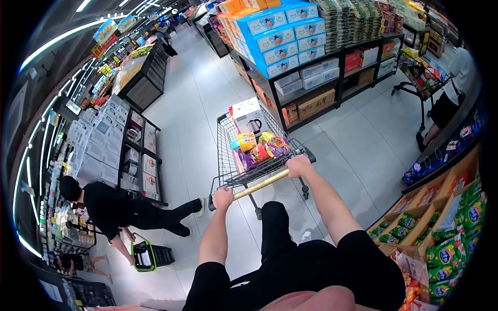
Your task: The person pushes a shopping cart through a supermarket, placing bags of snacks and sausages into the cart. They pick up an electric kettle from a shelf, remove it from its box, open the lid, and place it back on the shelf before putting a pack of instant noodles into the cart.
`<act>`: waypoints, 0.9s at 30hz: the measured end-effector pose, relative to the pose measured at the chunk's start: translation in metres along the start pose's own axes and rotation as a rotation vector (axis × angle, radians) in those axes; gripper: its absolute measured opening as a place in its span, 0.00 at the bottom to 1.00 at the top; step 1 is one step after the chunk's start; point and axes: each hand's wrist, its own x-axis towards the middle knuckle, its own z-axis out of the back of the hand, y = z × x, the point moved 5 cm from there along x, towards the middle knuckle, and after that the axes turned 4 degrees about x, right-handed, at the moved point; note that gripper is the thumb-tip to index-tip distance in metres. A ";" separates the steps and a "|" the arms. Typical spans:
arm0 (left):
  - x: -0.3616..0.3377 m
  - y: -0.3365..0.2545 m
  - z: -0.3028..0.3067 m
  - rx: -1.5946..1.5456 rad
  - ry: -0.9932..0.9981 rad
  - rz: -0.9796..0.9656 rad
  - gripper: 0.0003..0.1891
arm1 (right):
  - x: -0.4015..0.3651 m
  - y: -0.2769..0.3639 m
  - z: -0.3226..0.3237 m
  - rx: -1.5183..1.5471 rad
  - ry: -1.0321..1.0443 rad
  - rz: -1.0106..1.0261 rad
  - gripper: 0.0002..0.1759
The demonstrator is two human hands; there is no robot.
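Both my hands grip the yellowish handle point(260, 185) of a black wire shopping cart point(226, 147) in front of me. My left hand point(223, 198) is wrapped round the handle's left end. Round its right end, near the cart's corner, my right hand point(299, 166) is closed. Inside the basket stands a white box point(248, 112) with a kettle pictured on it. Nearer to me lie a yellow packet point(247, 141) and several colourful purple, red and green snack packages point(268, 147). Some of the load is hidden beneath these.
Right of the cart's front stands a black shelf rack point(338, 88) stacked with blue boxes point(282, 44). At left, a person in black point(111, 205) holds a green-rimmed basket point(145, 254) beside boxed-goods shelves point(104, 142). Another person point(456, 78) has a cart point(420, 78) at right. Bins of green bags point(446, 254) stand lower right.
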 end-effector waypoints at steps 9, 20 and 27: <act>0.026 -0.001 0.009 -0.001 -0.001 -0.018 0.15 | 0.020 0.013 0.023 -0.031 0.015 0.022 0.13; 0.075 0.007 0.022 0.001 -0.018 0.026 0.14 | 0.086 0.019 0.024 -0.062 0.020 0.061 0.14; 0.128 0.005 0.040 -0.008 -0.021 0.045 0.15 | 0.138 0.034 0.044 -0.054 0.072 0.058 0.14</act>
